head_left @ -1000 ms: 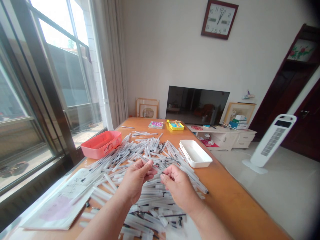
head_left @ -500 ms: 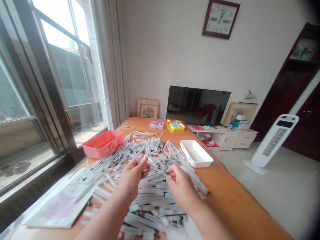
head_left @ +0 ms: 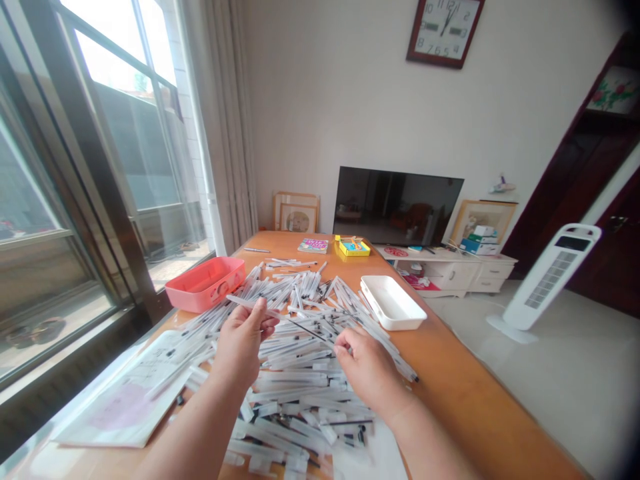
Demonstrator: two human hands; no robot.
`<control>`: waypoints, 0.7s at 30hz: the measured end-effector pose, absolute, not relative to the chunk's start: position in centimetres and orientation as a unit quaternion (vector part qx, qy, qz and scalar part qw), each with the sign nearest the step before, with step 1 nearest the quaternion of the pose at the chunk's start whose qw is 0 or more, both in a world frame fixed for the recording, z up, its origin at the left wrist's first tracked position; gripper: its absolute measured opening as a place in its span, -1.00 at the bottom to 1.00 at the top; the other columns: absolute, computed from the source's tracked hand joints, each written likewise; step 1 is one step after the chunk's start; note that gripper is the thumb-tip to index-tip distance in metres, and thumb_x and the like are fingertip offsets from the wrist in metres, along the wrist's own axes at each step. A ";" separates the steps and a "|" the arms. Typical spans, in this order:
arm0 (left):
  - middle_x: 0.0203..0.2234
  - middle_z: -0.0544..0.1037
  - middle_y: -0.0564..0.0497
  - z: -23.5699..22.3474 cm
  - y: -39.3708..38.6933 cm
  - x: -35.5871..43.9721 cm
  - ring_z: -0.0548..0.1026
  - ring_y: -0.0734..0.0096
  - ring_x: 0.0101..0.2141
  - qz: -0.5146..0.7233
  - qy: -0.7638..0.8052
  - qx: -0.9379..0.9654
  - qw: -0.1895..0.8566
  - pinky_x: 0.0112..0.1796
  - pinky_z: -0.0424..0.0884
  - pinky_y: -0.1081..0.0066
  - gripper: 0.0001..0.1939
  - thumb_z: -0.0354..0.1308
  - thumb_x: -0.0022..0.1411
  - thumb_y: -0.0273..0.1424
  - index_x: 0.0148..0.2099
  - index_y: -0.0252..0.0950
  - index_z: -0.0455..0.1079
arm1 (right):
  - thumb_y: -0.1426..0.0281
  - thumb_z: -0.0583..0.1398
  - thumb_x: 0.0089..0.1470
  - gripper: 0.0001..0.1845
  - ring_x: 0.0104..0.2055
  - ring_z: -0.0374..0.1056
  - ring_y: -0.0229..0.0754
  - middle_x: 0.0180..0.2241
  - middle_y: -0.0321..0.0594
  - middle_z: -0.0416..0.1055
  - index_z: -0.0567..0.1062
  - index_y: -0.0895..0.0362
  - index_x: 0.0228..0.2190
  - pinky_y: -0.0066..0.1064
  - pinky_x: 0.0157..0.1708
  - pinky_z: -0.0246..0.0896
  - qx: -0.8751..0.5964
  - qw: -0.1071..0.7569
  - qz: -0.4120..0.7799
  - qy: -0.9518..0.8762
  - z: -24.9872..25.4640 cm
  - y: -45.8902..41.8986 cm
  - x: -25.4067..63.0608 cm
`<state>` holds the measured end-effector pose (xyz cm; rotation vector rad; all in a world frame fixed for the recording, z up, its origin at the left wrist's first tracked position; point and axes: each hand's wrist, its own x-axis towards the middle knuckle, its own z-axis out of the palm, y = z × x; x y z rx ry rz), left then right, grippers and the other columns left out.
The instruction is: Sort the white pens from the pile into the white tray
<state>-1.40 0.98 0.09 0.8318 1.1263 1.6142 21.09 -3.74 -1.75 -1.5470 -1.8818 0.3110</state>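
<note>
My left hand [head_left: 245, 337] pinches a whitish, translucent pen barrel [head_left: 238, 301], whose far end sticks out up and to the left past the thumb. Between both hands stretches a thin dark pen refill [head_left: 309, 331]. Its right end sits in the closed fingers of my right hand [head_left: 367, 363], while its left end reaches the barrel's near end; whether its tip is still inside cannot be made out. Beneath both hands spreads a large heap of translucent pen parts [head_left: 295, 380], with dark refills and small black pieces among them.
A pink basket [head_left: 193, 305] stands left of the heap, a white tray [head_left: 410, 325] right of it. Printed paper [head_left: 117, 413] lies at the table's front left. Further back are a booklet [head_left: 313, 246] and a yellow box [head_left: 354, 248]. A tower fan [head_left: 555, 280] stands on the floor.
My left hand has moved left and slightly up with the barrel, away from my right hand. A long stretch of dark refill now shows between them.
</note>
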 end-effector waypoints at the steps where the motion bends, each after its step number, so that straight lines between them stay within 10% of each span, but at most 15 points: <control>1: -0.49 0.53 0.02 0.1 1.1 -1.8 0.42 0.47 -0.48 0.670 0.465 0.359 0.454 -0.38 0.33 0.44 -0.58 0.34 0.03 -0.04 -0.34 -0.28 0.35 | 0.46 0.13 0.12 -0.87 -0.28 0.34 -0.16 -0.35 -0.22 0.42 0.47 0.06 -0.42 -0.40 -0.25 0.13 -0.597 0.329 0.114 -0.723 -1.8 -3.7 21.2; 9: -0.62 0.39 0.08 -1.6 1.3 -2.0 0.29 0.38 -0.53 0.556 0.551 0.564 0.263 -0.44 0.10 0.44 -0.67 0.28 0.09 -0.02 -0.36 -0.19 0.54 | 0.42 0.16 0.10 -0.93 -0.29 0.36 -0.14 -0.34 -0.22 0.43 0.46 0.05 -0.34 -0.39 -0.29 0.14 -0.616 0.314 0.093 -0.717 -3.1 -3.0 21.3; 21: -0.28 0.57 -0.10 -2.9 0.8 -0.9 0.46 0.12 -0.19 0.354 0.528 0.763 0.119 -0.18 0.22 0.30 -0.79 0.12 0.23 -0.34 -0.17 -0.10 0.58 | 0.34 0.12 0.18 -0.85 -0.29 0.39 -0.12 -0.29 -0.20 0.45 0.51 0.03 -0.27 -0.35 -0.25 0.20 -0.585 0.333 0.092 -0.734 -1.5 -4.3 19.9</control>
